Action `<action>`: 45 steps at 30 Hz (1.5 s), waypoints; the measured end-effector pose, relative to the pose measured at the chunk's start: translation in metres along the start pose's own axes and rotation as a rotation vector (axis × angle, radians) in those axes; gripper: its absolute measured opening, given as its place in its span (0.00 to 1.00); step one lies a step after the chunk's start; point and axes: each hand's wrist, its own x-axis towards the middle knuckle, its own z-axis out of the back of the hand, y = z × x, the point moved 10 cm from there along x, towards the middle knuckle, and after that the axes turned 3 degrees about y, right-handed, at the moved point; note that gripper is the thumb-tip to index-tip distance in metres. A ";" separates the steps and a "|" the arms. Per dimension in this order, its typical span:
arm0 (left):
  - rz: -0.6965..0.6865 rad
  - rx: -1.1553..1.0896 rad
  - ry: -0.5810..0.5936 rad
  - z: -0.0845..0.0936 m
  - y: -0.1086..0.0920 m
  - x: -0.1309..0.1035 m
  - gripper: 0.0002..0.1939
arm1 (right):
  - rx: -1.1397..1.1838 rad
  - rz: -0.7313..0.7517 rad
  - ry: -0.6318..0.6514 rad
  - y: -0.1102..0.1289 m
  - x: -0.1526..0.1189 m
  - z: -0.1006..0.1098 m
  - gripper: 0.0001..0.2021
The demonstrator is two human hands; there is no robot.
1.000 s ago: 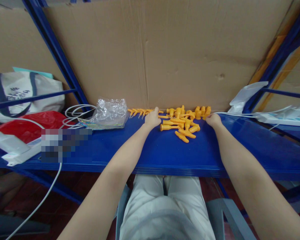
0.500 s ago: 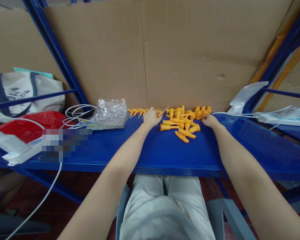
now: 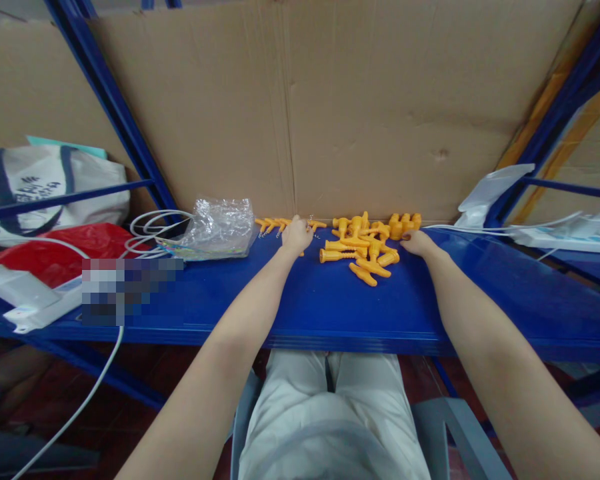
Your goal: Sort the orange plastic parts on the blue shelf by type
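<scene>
The left hand (image 3: 296, 235) grips a yellow corkscrew (image 3: 301, 253), mostly hidden by the fingers; left of it, a row of yellow T-handles with metal spirals (image 3: 273, 223) lies along the far side of the blue metal shelf (image 3: 350, 313), by the cardboard sheet (image 3: 360, 120); right of it is a jumbled pile of yellow corkscrew parts (image 3: 363, 244); the right hand (image 3: 416, 244) is at the near side of three upright yellow pieces (image 3: 405, 224), contact unclear; a clear plastic bag (image 3: 220, 227) lies farther left.
</scene>
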 end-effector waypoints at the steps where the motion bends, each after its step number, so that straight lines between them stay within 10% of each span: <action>1: 0.003 0.005 -0.008 0.001 0.000 0.001 0.16 | -0.003 -0.004 0.002 -0.001 0.001 -0.001 0.20; 17: 0.039 -0.104 -0.026 0.004 0.004 0.004 0.19 | 0.043 -0.006 -0.038 -0.010 0.010 -0.003 0.21; 27: 0.188 -0.734 -0.217 0.004 0.041 0.019 0.14 | 0.015 0.002 -0.023 -0.005 0.004 -0.002 0.22; 33: 0.020 -0.841 -0.367 0.025 0.025 0.032 0.13 | -0.004 -0.010 -0.005 -0.003 0.002 -0.004 0.21; 45: -0.077 0.072 0.208 -0.043 -0.009 0.026 0.22 | 0.025 0.004 0.001 -0.011 0.010 -0.008 0.20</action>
